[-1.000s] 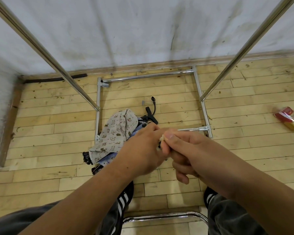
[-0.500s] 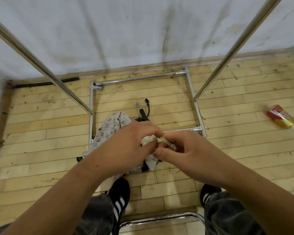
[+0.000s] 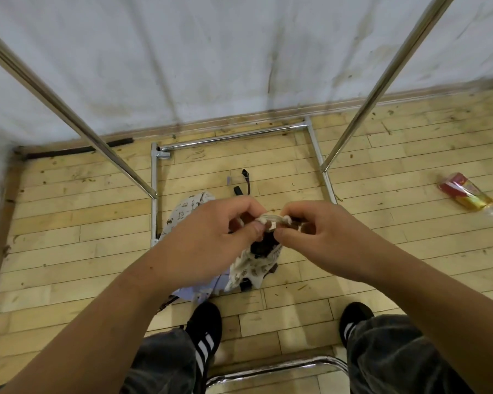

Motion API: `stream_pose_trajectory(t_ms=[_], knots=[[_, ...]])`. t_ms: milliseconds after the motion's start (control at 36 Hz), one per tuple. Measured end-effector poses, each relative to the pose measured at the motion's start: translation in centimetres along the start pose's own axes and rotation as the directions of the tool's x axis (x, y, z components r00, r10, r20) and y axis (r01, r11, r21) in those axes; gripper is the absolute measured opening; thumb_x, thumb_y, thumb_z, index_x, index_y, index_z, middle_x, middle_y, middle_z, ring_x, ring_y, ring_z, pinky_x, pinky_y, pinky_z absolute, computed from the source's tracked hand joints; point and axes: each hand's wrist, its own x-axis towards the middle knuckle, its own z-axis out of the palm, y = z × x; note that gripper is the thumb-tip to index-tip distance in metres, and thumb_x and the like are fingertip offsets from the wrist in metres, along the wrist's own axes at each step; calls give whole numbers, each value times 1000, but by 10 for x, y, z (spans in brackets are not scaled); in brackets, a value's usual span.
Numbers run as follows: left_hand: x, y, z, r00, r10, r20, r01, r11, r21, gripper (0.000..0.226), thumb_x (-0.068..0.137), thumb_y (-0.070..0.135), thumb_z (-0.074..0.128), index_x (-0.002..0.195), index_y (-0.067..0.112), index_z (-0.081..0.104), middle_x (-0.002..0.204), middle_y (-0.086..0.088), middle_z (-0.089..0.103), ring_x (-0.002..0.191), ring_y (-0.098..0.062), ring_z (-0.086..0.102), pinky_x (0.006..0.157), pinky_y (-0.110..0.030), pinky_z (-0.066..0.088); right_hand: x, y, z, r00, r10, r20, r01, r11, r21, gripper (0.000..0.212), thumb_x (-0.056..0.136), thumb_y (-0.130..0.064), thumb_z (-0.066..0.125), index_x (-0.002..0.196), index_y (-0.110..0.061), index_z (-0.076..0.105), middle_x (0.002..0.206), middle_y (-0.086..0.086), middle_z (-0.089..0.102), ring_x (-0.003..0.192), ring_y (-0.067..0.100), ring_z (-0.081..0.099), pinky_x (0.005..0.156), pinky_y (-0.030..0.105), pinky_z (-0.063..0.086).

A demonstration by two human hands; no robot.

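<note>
Both forearms enter from the lower edge and converge at the centre of the view, above the wooden floor [image 3: 69, 237] and in front of the person's knees. The left hand [image 3: 211, 237] is turned back-upward, knuckles raised. Its fingers curl down and its thumb [image 3: 254, 229] presses inward against the bunched upper edge of a small printed cloth [image 3: 254, 270]. The right hand [image 3: 322, 234] mirrors this pose. Its fingers hook over the same edge from the far side and its thumb [image 3: 285, 232] closes from below. Each hand thus holds the cloth in a tight pinch, and the two thumbs lie just beside one another.

The printed cloth is held in the air between the hands. Its gathered white top sits at the fingertips and the rest hangs down below the thumbs. A dark patch shows just under the pinch; what it is cannot be told.

On the floor behind the left hand lies a heap of patterned fabric [image 3: 184, 213], with a pale blue piece [image 3: 197, 291] near the left shoe [image 3: 204, 328]. The heap rests inside the base of a chrome rack [image 3: 153, 177], whose uprights rise toward the camera on both sides. A black cable [image 3: 246, 180] lies beyond the hands. A red and yellow packet [image 3: 464, 191] lies well apart to the right.
</note>
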Motion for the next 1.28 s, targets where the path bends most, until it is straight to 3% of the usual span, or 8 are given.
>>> stream_pose_trajectory(t_ms=[111, 222, 333, 556, 722, 944, 1083, 1278], knots=[[-8, 2, -5, 1000, 13, -24, -13, 1000, -13, 14, 103, 40, 56, 97, 40, 68, 83, 11, 69, 68, -15, 60, 58, -19, 44, -3, -2, 0, 999, -38, -6, 38, 999, 33, 18, 100, -36, 60, 83, -32, 66, 70, -14, 60, 59, 4, 51, 55, 21, 47], [-16, 7, -13, 999, 24, -38, -25, 999, -46, 16, 102, 35, 57, 93, 39, 69, 68, 21, 63, 54, -2, 49, 52, -14, 40, -7, -11, 4, 993, -98, -60, 100, 995, 29, 18, 101, -35, 58, 87, -34, 68, 79, -8, 62, 68, 19, 57, 59, 26, 49], [-24, 7, -24, 995, 41, -94, -47, 997, -65, 14, 99, 38, 60, 91, 39, 71, 72, 10, 66, 52, -3, 47, 50, -17, 38, -10, -24, 9, 986, -139, -86, 142, 990, 25, 17, 99, -39, 56, 90, -33, 69, 86, 1, 66, 74, 29, 60, 66, 44, 54], [-41, 12, -41, 969, 67, -239, -107, 982, -159, 13, 100, 33, 60, 94, 38, 71, 79, 9, 70, 45, -1, 46, 46, -14, 36, -10, -65, 18, 969, -173, -176, 189, 979, 77, 25, 103, -34, 55, 80, -38, 64, 64, -9, 53, 58, 8, 45, 53, 21, 39], [-49, 13, -55, 945, 108, -308, -155, 979, -130, 10, 99, 44, 58, 104, 42, 67, 90, 17, 72, 65, 2, 61, 63, -24, 41, -9, -91, 22, 937, -230, -264, 244, 969, 23, 20, 103, -33, 59, 86, -26, 67, 74, 4, 59, 66, 23, 52, 58, 28, 41], [-56, 12, -72, 876, 150, -458, -280, 932, -230, 6, 98, 38, 65, 100, 39, 70, 91, 7, 72, 85, -22, 68, 83, -46, 55, -5, -136, 22, 921, -252, -296, 245, 968, -61, 18, 101, -39, 62, 91, -30, 74, 65, -6, 57, 57, 2, 46, 55, 17, 38], [-61, 13, -84, 816, 161, -556, -362, 891, -273, 7, 98, 37, 66, 102, 38, 71, 92, 9, 74, 82, -12, 69, 76, -35, 55, -2, -166, 17, 916, -262, -305, 231, 964, -135, 17, 99, -45, 64, 94, -34, 75, 80, -7, 72, 73, 6, 65, 70, 29, 54], [-65, 11, -94, 797, 103, -595, -323, 905, -276, 12, 97, 47, 65, 108, 46, 66, 104, 26, 71, 95, 1, 67, 79, -26, 50, 4, -203, 14, 897, -285, -339, 232, 954, -188, 14, 101, -41, 62, 95, -36, 73, 86, -15, 73, 77, 2, 67, 66, 15, 47]])
